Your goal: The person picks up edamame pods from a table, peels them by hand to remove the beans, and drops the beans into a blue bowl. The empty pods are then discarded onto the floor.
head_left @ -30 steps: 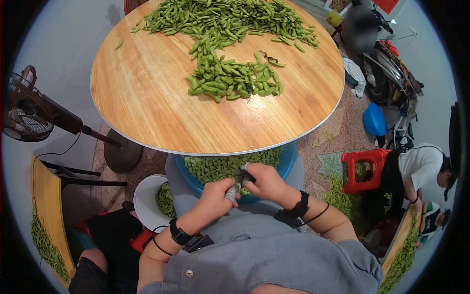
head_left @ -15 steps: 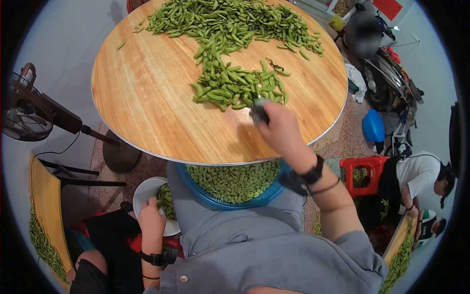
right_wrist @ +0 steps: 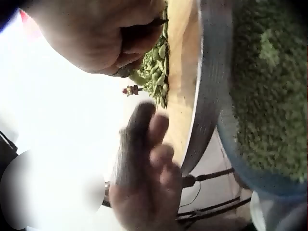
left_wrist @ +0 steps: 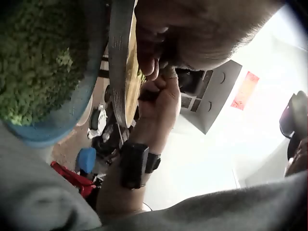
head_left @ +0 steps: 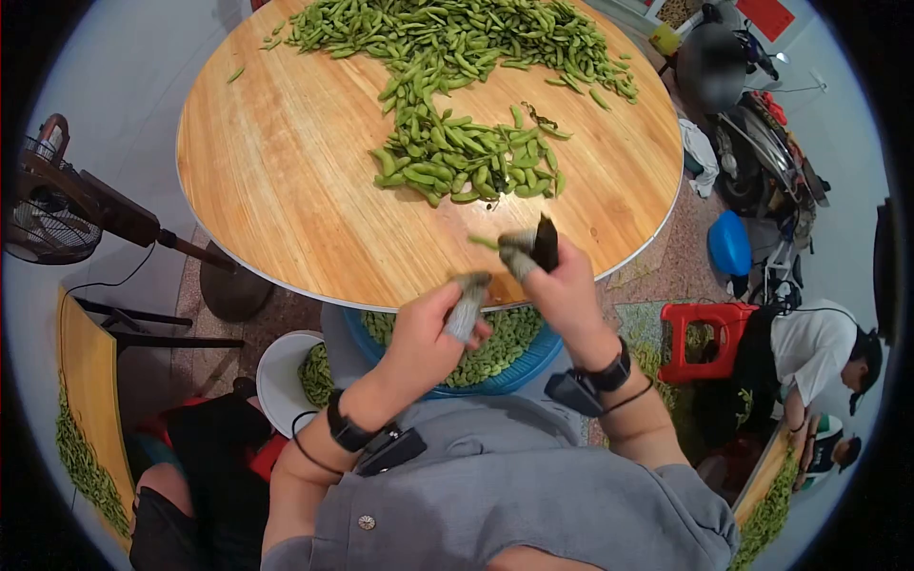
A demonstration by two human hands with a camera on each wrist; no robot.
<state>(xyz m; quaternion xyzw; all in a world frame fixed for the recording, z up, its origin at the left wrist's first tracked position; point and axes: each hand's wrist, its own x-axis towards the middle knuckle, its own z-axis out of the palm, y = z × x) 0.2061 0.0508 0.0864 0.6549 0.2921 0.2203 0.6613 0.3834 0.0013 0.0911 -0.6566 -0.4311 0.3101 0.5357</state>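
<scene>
Left side: dark standing fan with a wire grille and round base (head_left: 59,209)
Right floor: red plastic stool (head_left: 678,344) near a person in a white shirt (head_left: 809,344); rounded blue plastic basin (head_left: 729,244)
Upper right: dark motorcycle (head_left: 752,157), crumpled white cloth (head_left: 702,160) beside it
Top corner: flat red sheet (head_left: 764,15)

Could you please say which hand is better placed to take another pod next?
Likely the right hand: it hovers over the table, closer to the pod heap, though seemingly pinching one pod; the left hand is by the near rim.
</scene>
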